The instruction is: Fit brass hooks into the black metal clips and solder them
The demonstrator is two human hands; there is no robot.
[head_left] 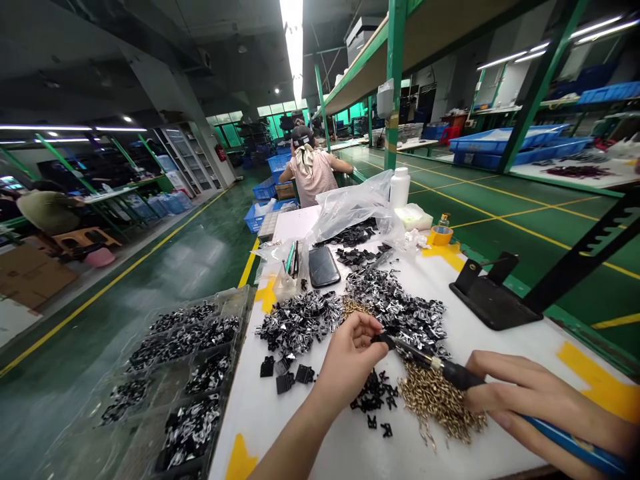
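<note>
Left hand [347, 357], fingers curled, pinching a small black plastic part [384, 341] at the tip of a black-handled pen-shaped power tool [463, 375] with a blue cord [575, 443], which is gripped in the closed right hand [530, 393]. Both hands are over the near edge of a white workbench [270, 433], beside loose brass pins [440, 407], scattered black plastic parts [375, 393] and heaped black-and-silver clips [395, 307]. A clear compartment tray [231, 301] stands off the bench's left edge.
</note>
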